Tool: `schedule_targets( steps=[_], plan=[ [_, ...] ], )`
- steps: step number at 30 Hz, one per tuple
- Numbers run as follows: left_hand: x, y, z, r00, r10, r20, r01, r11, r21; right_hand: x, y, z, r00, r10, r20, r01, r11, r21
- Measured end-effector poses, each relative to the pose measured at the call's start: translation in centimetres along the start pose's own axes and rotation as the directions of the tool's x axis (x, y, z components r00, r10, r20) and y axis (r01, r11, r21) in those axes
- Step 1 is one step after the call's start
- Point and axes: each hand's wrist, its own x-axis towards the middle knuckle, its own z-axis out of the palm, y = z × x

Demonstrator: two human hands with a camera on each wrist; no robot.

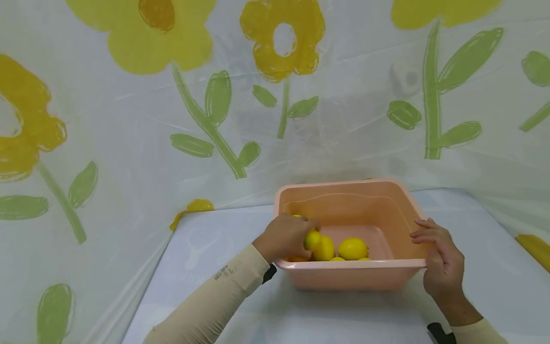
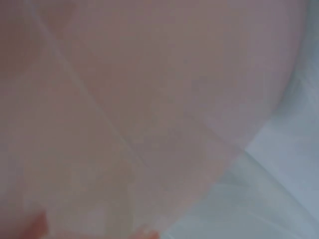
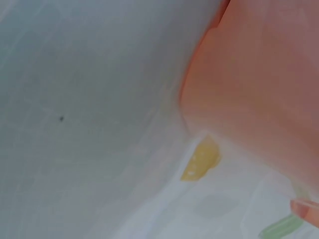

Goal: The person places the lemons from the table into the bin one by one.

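Note:
In the head view a pink plastic basin (image 1: pixel 348 278) stands on the table, tilted toward me, with several yellow lemons (image 1: pixel 353 249) inside. My left hand (image 1: pixel 288 237) reaches over the basin's left side and grips a lemon (image 1: pixel 312 238), its greenish tip showing past the fingers. Another lemon (image 1: pixel 324 249) lies right beside it. On the opposite side my right hand (image 1: pixel 442 260) holds the right rim, fingers over the edge. Both wrist views are blurred and filled mostly by the basin's pink wall (image 3: pixel 259 89); a right fingertip (image 3: pixel 300 208) shows at the corner.
The table is covered with a white sheet (image 1: pixel 189 267). Behind it hangs a white cloth (image 1: pixel 339 119) printed with yellow flowers and green leaves, its lower edge close to the basin's back rim.

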Motion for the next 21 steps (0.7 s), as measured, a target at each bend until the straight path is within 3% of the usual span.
schedule_targets(
  steps=[10, 18, 21],
  plan=[
    [-0.3, -0.1, 0.3, 0.998, 0.041, 0.048, -0.043, 0.998, 0.055, -0.1, 1.1, -0.1, 0.999, -0.03, 0.014, 0.029, 0.999, 0.035],
    [0.0, 0.2, 0.4, 0.999, 0.046, 0.008, -0.046, 0.999, -0.005, -0.7, 1.9, -0.9, 0.999, -0.028, 0.034, 0.027, 0.999, 0.041],
    [0.3, 0.2, 0.3, 0.999, 0.033, -0.03, -0.035, 0.998, -0.059, -0.8, 1.7, -1.6, 0.996, 0.001, 0.093, -0.001, 1.0, -0.002]
  ],
)
